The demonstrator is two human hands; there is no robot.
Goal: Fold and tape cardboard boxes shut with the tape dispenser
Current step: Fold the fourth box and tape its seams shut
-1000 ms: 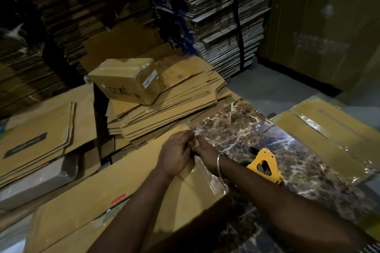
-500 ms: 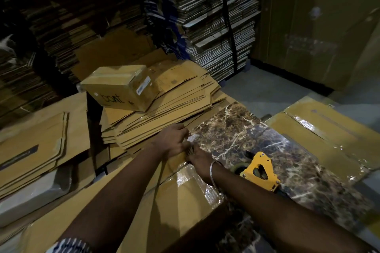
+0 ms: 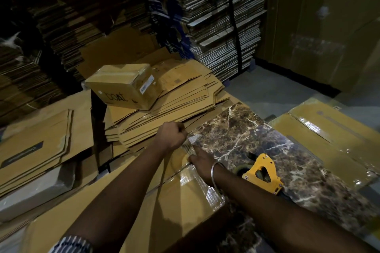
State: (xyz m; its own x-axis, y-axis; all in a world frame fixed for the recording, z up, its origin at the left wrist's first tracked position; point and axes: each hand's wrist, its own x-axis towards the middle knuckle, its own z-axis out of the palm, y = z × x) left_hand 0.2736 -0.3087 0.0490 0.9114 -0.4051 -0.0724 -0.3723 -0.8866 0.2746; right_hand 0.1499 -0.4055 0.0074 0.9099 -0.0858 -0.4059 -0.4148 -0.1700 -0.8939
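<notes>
While the box [image 3: 164, 201] lies flat at the near-left edge of the marble table [image 3: 267, 139], its far end is the working site: a strip of clear tape [image 3: 190, 142] is stretched over that end, glossy tape film already showing on the near flap. Left hand [image 3: 171, 136] is curled into a fist at the box's far edge, apparently pinching the loose tape end; the fingertips themselves are hidden, so the exact pinch cannot be confirmed. Right hand [image 3: 200, 163] lies on the box just beside it, fingers extended along the taped edge, pressing down. Judgement: the step is seating the tape tail over the edge. To do it well, keep the tail taut with the left hand, wrap it squarely over the edge, then rub outward with the right fingers to drive out wrinkles and air. Tape dispenser [image 3: 262, 175], yellow, rests on the marble just right of the right wrist, untouched but within reach. Behind: a stack of flattened cartons [image 3: 164, 113] with a sealed box [image 3: 123, 86] on top.
</notes>
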